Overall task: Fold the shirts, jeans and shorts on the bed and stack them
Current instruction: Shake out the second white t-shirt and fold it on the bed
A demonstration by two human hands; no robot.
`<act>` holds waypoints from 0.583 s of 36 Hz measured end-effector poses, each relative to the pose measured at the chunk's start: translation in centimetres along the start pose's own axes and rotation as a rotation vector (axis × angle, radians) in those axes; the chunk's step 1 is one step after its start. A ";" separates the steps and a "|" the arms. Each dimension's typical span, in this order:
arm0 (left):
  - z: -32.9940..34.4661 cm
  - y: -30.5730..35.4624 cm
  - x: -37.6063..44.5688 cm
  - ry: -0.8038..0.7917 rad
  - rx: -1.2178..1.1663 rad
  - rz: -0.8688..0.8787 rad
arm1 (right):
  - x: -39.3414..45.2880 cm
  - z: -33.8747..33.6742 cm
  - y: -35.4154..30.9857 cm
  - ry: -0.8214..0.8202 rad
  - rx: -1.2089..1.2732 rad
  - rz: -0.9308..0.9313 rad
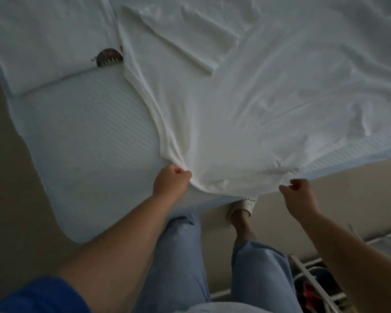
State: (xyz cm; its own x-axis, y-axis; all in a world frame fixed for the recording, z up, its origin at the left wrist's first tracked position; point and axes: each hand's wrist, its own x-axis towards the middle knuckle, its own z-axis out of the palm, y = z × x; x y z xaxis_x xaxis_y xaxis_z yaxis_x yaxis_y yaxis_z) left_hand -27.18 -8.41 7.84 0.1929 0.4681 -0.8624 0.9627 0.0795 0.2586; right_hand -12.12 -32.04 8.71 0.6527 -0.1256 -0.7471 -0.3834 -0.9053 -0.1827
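Observation:
A white shirt [224, 105] lies spread across the bed [88, 132], one sleeve folded at the top centre. My left hand [171, 180] grips its near left corner in a fist at the bed's edge. My right hand [297, 195] pinches the near right part of the hem, which hangs slightly over the edge. The cloth is stretched between both hands. A folded white shirt with a dark round print [54, 41] lies at the far left of the bed.
The bed's near edge runs diagonally across the view. Below it are my legs in light blue trousers [178, 256] and a foot in a white slipper [246, 204]. A white wire rack [314, 283] with dark and pink items stands at the lower right.

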 end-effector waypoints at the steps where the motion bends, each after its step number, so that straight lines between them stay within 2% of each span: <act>1: 1.6 -0.5 -0.5 -0.048 -0.119 -0.084 | 0.7 -0.5 0.5 0.032 0.057 0.028; 4: 5.8 -1.0 -1.9 -0.134 -0.565 -0.322 | 3.1 -1.5 1.7 0.072 0.179 0.059; 7: 9.3 -0.4 -2.2 -0.058 -0.820 -0.390 | 5.6 -1.9 2.3 0.026 0.251 0.008; 16: 15.9 1.8 -3.8 -0.002 -1.309 -0.413 | 8.0 -2.6 3.9 -0.107 0.154 -0.286; 19: 16.9 1.8 -4.4 0.063 -1.439 -0.402 | 7.3 -3.4 5.3 -0.224 0.241 -0.265; 21: 17.2 1.0 -4.7 0.156 -1.418 -0.400 | 6.4 -3.8 6.9 -0.349 0.384 -0.158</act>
State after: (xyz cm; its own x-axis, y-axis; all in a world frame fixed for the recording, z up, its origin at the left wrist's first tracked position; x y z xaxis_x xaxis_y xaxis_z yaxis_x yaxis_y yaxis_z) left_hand -23.86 -25.66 4.70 -0.1445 0.2887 -0.9465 -0.0559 0.9526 0.2991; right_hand -8.10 -40.64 5.13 0.4907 0.2015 -0.8477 -0.5522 -0.6806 -0.4815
